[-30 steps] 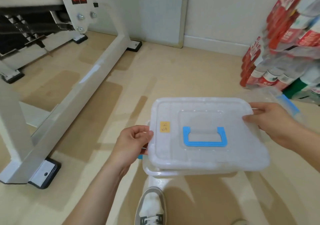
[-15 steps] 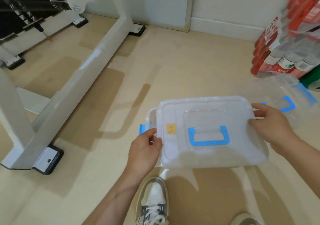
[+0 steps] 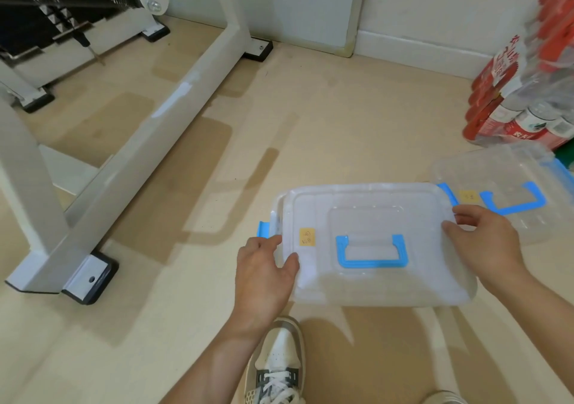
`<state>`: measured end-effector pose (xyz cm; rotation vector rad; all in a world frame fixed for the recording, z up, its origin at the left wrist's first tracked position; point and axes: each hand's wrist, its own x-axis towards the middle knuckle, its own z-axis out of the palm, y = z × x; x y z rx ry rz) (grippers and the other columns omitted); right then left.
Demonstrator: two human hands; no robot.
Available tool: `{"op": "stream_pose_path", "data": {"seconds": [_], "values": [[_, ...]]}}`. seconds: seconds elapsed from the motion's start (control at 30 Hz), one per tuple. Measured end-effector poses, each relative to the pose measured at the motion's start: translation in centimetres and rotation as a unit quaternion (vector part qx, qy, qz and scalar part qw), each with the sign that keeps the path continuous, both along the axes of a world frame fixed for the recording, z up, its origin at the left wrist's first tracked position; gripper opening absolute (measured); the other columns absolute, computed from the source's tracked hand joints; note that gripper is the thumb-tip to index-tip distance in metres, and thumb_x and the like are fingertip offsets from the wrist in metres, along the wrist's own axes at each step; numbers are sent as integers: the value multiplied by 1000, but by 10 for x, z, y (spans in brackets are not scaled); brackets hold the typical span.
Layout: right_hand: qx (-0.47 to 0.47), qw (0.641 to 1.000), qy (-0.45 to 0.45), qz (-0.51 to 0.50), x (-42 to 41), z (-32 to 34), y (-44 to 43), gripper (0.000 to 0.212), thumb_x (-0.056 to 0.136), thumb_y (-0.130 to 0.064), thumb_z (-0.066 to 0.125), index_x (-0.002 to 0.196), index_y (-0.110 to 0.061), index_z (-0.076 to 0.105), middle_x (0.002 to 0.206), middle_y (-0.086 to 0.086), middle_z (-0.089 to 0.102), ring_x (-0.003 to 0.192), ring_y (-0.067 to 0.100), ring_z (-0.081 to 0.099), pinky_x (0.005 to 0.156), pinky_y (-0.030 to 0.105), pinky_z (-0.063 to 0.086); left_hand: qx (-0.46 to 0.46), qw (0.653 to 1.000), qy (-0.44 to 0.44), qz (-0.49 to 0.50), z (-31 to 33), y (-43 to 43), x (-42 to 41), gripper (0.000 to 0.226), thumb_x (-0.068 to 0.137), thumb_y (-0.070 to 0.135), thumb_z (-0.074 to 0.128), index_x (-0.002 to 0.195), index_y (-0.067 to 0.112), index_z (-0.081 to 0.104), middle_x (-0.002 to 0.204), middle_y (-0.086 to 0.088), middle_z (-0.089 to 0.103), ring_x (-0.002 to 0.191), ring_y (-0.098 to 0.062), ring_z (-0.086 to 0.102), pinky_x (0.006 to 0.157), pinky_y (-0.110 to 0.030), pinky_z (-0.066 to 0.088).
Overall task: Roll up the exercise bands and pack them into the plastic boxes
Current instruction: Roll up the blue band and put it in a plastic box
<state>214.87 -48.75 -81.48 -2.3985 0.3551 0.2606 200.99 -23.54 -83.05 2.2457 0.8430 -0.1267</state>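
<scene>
Lid (image 3: 372,214) shifted right of box (image 3: 275,221); long axis spans your left grip (image 3: 264,267) and right grip (image 3: 484,242), both pinching it.

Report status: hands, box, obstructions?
Left hand and right hand grip lid by its ends. Lid skewed over box. Second box close beside right hand.

I'm looking down at a pale beige floor (image 3: 326,117). A white machine frame (image 3: 146,136) is standing on it at the left, resting on black feet (image 3: 93,279). At the right, a shrink-wrapped pack of red-labelled bottles (image 3: 509,121) is sitting near the wall, with a clear box with a blue handle (image 3: 525,170) lying just in front of it. A sneaker (image 3: 276,369) is planted at the bottom edge. Whether the lidded box (image 3: 388,285) is touching the floor, I can't tell.
</scene>
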Motion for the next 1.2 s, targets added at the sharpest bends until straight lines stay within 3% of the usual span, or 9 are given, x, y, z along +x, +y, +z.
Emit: {"op": "stream_pose_path", "data": {"seconds": [0.07, 0.2, 0.43, 0.7, 0.83, 0.9, 1.07, 1.13, 1.2], "values": [[-5, 1000, -3, 5, -1, -1, 3, 32, 88, -15, 61, 120, -9, 62, 117, 10, 67, 108, 31, 58, 92, 40, 43, -6, 1000, -3, 19, -2, 1, 1, 43, 88, 30, 60, 129, 19, 55, 125, -1, 47, 122, -19, 39, 92, -15, 26], [-19, 1000, 0, 23, -2, -2, 6, 31, 87, -14, 59, 117, -9, 64, 117, 11, 67, 110, 32, 58, 90, 39, 43, -14, 999, -20, 26, -6, 6, 3, 41, 87, 30, 60, 127, 20, 56, 127, 1, 47, 117, -15, 49, 95, -23, 38], [-21, 997, 15, 78, -10, -5, 12, 30, 85, -11, 60, 115, -13, 64, 114, 7, 68, 100, 32, 61, 80, 35, 42, -70, 993, -42, 89, -2, 18, 7, 16, 84, 23, 62, 98, 26, 66, 86, 16, 67, 83, -4, 62, 65, -15, 43], [30, 997, 49, 59, -8, -7, 4, 43, 85, -15, 67, 126, -23, 58, 98, 4, 66, 99, 25, 58, 88, 38, 46, -145, 976, -30, 162, -4, 24, 9, 20, 75, 15, 70, 76, 34, 66, 85, 12, 71, 84, -12, 68, 81, -35, 55], [39, 995, 67, 58, -7, -9, 1, 43, 81, -16, 72, 122, -23, 60, 90, 1, 66, 93, 28, 63, 87, 46, 51, -174, 969, -23, 172, -9, 27, 9, 18, 75, 12, 73, 90, 23, 71, 84, 5, 71, 86, -16, 68, 85, -38, 55], [32, 995, 73, 66, -9, -11, 0, 41, 83, -19, 71, 122, -23, 60, 90, 1, 66, 88, 27, 63, 84, 42, 51, -167, 971, -13, 169, -11, 27, 7, 26, 76, 13, 73, 101, 18, 70, 84, 4, 68, 86, -18, 67, 85, -37, 54], [37, 995, 73, 52, -14, -16, -3, 47, 85, -26, 68, 129, -19, 56, 102, 6, 62, 98, 26, 59, 86, 37, 45, -79, 987, 24, 139, -13, 30, 9, 68, 74, 29, 77, 133, 23, 46, 124, -5, 53, 110, -25, 56, 95, -41, 48], [50, 994, 99, 16, -15, -18, -3, 61, 85, -34, 67, 139, -16, 46, 122, 12, 57, 113, 29, 55, 96, 41, 43, -164, 971, 51, 166, -12, 33, 9, 78, 78, 26, 74, 143, 19, 32, 136, -6, 48, 119, -27, 53, 99, -37, 43], [88, 985, 148, -22, -17, -17, -3, 67, 86, -39, 65, 142, -14, 39, 132, 14, 54, 116, 31, 55, 97, 44, 44, -302, 928, 66, 207, -12, 36, 9, 79, 81, 20, 73, 145, 17, 25, 135, -6, 53, 111, -26, 60, 92, -35, 47]]}}
